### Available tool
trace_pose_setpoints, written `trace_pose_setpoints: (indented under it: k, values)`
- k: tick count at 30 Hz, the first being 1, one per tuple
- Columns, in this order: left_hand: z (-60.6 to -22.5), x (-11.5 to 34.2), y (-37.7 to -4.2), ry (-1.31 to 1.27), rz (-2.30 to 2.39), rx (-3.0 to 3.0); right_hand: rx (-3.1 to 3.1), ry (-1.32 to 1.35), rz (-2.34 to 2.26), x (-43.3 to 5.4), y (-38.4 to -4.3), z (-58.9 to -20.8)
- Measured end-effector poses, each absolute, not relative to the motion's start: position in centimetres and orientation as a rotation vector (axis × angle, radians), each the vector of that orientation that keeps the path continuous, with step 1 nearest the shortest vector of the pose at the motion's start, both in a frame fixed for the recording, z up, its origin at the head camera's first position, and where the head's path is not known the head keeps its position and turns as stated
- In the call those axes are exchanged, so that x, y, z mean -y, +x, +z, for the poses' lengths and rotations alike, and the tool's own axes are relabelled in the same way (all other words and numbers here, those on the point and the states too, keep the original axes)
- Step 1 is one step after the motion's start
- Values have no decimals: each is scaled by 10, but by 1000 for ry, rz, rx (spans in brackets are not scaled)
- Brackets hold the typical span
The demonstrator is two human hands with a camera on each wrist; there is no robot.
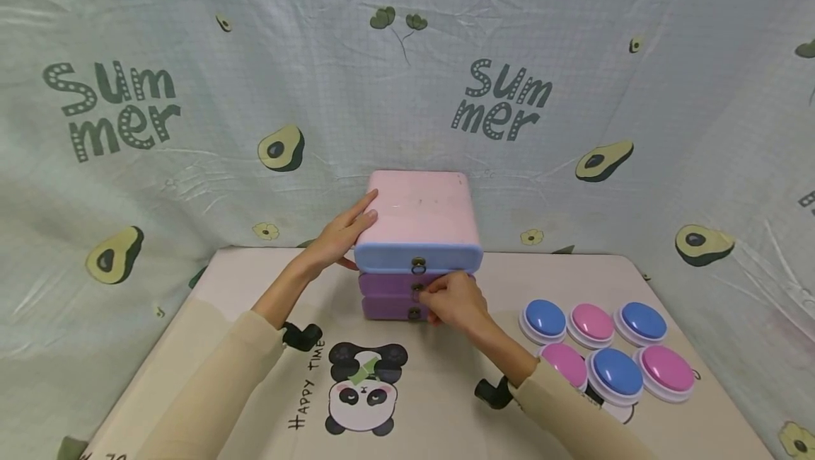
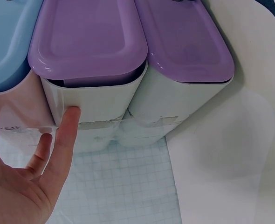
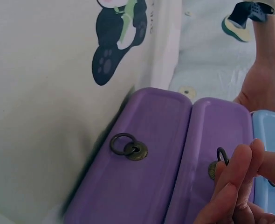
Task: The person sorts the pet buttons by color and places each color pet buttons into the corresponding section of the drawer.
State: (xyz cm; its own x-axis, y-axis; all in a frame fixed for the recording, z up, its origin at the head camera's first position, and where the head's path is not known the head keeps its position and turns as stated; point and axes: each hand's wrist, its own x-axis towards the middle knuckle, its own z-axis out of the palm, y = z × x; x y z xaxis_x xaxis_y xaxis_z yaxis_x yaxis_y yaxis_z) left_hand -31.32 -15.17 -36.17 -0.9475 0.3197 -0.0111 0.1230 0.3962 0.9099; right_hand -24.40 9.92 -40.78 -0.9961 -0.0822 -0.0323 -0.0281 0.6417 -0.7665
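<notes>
A small three-drawer cabinet [image 1: 420,205] with a pink top stands against the back cloth. Its top drawer front [image 1: 382,258] is blue; the middle drawer front [image 1: 385,284] and bottom drawer front [image 1: 385,308] are purple, each with a bronze ring pull. My left hand [image 1: 337,237] rests along the cabinet's left edge, fingers fairly straight, one fingertip against the side wall in the left wrist view. With curled fingers, my right hand [image 1: 457,299] pinches the middle drawer's ring pull [image 3: 223,155]. A dark gap shows behind the middle drawer front in the left wrist view.
Several round push buttons, blue [image 1: 545,317] and pink [image 1: 593,322] on white bases, sit at the table's right. A panda print [image 1: 363,403] marks the tabletop [image 1: 446,389] in front. Behind hangs a cloth [image 1: 356,106] with avocado prints.
</notes>
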Motion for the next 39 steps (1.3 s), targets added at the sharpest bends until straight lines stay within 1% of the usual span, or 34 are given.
trace_pose_setpoints:
  k: [13,31,39]
  values:
    - [-362,153,-314,403,1575,-2461,-2797,-81,-1250,-100,-240,-405]
    - [-362,152,-316,408,1561,-2465,-2727,-76,-1340,-99,-241,-404]
    - [-362,152,-316,397,1566,-2445,-2603,-199,-1410,-106,-243,-405]
